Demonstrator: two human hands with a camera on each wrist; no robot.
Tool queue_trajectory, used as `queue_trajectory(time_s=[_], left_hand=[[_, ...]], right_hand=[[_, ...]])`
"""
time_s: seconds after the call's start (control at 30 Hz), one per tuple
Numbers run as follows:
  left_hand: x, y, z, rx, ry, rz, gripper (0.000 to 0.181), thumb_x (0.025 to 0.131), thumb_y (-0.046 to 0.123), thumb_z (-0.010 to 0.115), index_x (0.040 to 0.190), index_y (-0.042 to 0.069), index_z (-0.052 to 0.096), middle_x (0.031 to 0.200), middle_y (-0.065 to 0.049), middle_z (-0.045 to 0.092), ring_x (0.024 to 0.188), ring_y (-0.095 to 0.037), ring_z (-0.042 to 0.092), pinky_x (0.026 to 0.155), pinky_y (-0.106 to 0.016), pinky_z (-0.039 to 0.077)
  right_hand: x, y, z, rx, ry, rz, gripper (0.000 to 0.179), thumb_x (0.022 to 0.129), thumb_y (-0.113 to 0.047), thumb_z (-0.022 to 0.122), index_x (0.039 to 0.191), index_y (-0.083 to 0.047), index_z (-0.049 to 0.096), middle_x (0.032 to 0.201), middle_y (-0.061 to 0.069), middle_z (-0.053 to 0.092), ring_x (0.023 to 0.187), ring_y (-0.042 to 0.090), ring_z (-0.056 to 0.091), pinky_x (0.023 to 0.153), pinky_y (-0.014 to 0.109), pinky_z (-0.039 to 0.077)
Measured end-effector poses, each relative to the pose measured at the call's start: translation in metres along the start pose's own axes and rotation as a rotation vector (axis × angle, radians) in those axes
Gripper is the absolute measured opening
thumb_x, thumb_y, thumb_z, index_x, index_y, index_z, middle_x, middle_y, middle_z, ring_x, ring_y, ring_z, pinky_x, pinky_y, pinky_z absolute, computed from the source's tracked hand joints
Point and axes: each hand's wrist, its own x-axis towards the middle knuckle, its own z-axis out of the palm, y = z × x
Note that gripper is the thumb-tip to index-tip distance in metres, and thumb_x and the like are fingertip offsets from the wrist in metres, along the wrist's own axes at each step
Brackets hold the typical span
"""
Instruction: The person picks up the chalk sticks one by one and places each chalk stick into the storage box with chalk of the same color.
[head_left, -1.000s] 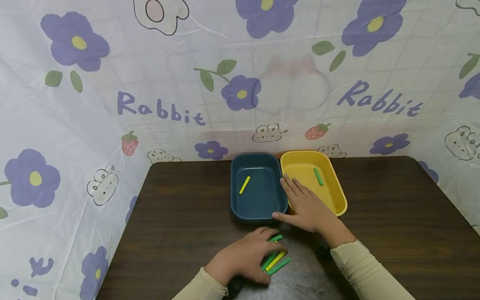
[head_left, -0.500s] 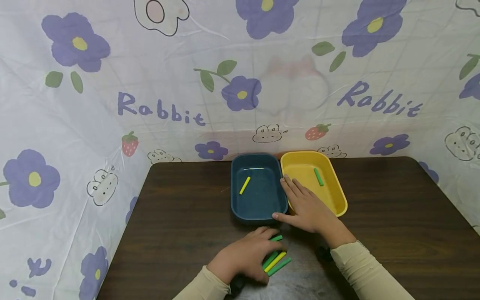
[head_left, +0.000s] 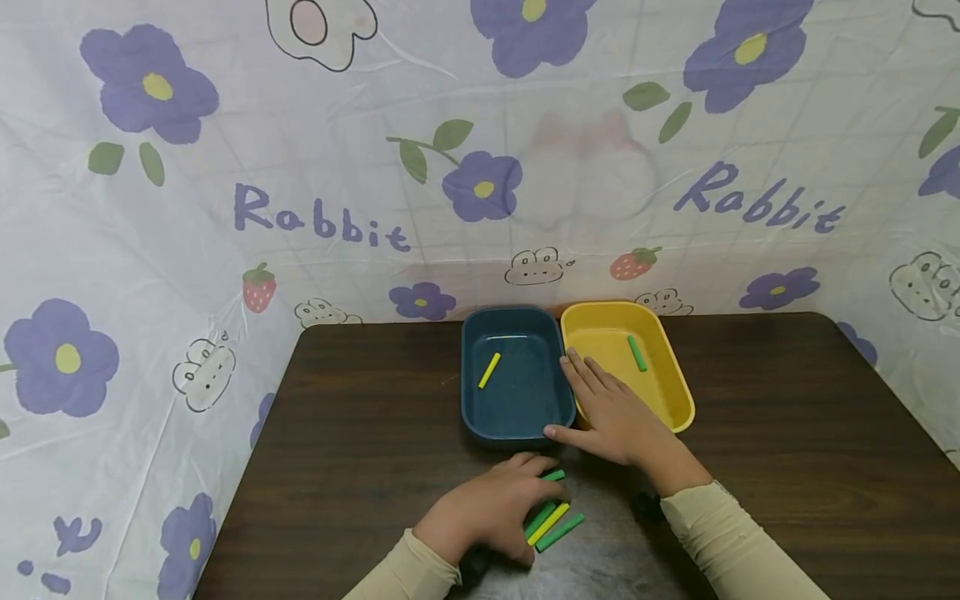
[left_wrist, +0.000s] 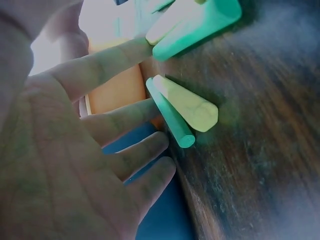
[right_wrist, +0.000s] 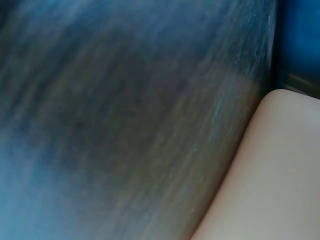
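Observation:
In the head view my left hand (head_left: pixel 491 510) reaches over a small cluster of green and yellow chalk sticks on the table. The left wrist view shows its fingers fairly straight, fingertips against or beside a yellow chalk stick (left_wrist: pixel 187 105) and a green chalk stick (left_wrist: pixel 170 115). Another green chalk stick (head_left: pixel 560 533) lies at the right of the cluster; the hand partly hides the others. My right hand (head_left: pixel 611 412) rests with extended fingers across the adjoining rims of the blue tray (head_left: pixel 517 435) and yellow tray (head_left: pixel 678 387).
One yellow chalk stick (head_left: pixel 490 371) lies in the blue tray, one green chalk stick (head_left: pixel 637 353) in the yellow tray. Both trays stand side by side near the back edge of the dark wooden table (head_left: pixel 360 417), before a patterned curtain (head_left: pixel 337 150).
The left thumb and fingers shift slightly, and the gap between the yellow chalk stick and the rightmost green one widens a little. The right hand stays still.

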Motion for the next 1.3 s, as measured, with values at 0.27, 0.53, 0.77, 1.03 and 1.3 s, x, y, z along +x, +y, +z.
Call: queue_trajectory(time_s=[0.27, 0.53, 0.77, 1.03, 1.3], left_hand=[[0.001, -0.002, 0.0, -0.015, -0.005, 0.003, 0.076, 0.077, 0.038, 0.094, 0.146, 0.033, 0.063, 0.164, 0.003, 0.046, 0.152, -0.02, 0.041, 0.12, -0.041, 0.043], [-0.002, -0.004, -0.008, -0.071, 0.086, 0.089, 0.072, 0.082, 0.04, 0.089, 0.147, 0.024, 0.063, 0.159, -0.001, 0.054, 0.15, -0.02, 0.046, 0.123, -0.041, 0.041], [-0.006, -0.004, -0.015, -0.101, 0.184, 0.155, 0.072, 0.083, 0.042, 0.086, 0.148, 0.022, 0.062, 0.153, 0.004, 0.059, 0.142, -0.014, 0.054, 0.121, -0.036, 0.043], [-0.014, -0.003, -0.022, -0.124, 0.284, 0.179, 0.075, 0.081, 0.043, 0.086, 0.148, 0.022, 0.061, 0.146, 0.01, 0.062, 0.135, -0.009, 0.056, 0.112, -0.028, 0.049], [-0.02, -0.005, -0.026, -0.148, 0.348, 0.191, 0.077, 0.08, 0.044, 0.087, 0.148, 0.02, 0.061, 0.146, 0.008, 0.063, 0.131, -0.009, 0.059, 0.11, -0.027, 0.051]], right_hand=[[-0.001, 0.0, -0.001, 0.004, -0.004, 0.003, 0.112, 0.094, -0.083, 0.048, 0.172, -0.011, 0.012, 0.18, 0.01, 0.009, 0.165, 0.039, 0.018, 0.129, 0.062, 0.025], [-0.001, -0.001, -0.002, 0.005, -0.005, 0.001, 0.111, 0.095, -0.082, 0.049, 0.172, -0.011, 0.012, 0.18, 0.01, 0.009, 0.164, 0.04, 0.018, 0.129, 0.062, 0.024], [-0.001, -0.002, -0.002, 0.006, -0.007, -0.007, 0.111, 0.095, -0.081, 0.05, 0.172, -0.01, 0.012, 0.18, 0.01, 0.008, 0.164, 0.04, 0.018, 0.129, 0.062, 0.024], [-0.001, -0.002, -0.002, 0.0, -0.006, -0.005, 0.111, 0.095, -0.081, 0.05, 0.172, -0.009, 0.013, 0.18, 0.01, 0.008, 0.164, 0.04, 0.018, 0.128, 0.063, 0.026], [0.0, -0.003, -0.001, -0.004, -0.003, -0.002, 0.111, 0.095, -0.08, 0.05, 0.172, -0.009, 0.014, 0.18, 0.01, 0.008, 0.165, 0.04, 0.017, 0.128, 0.063, 0.026]])
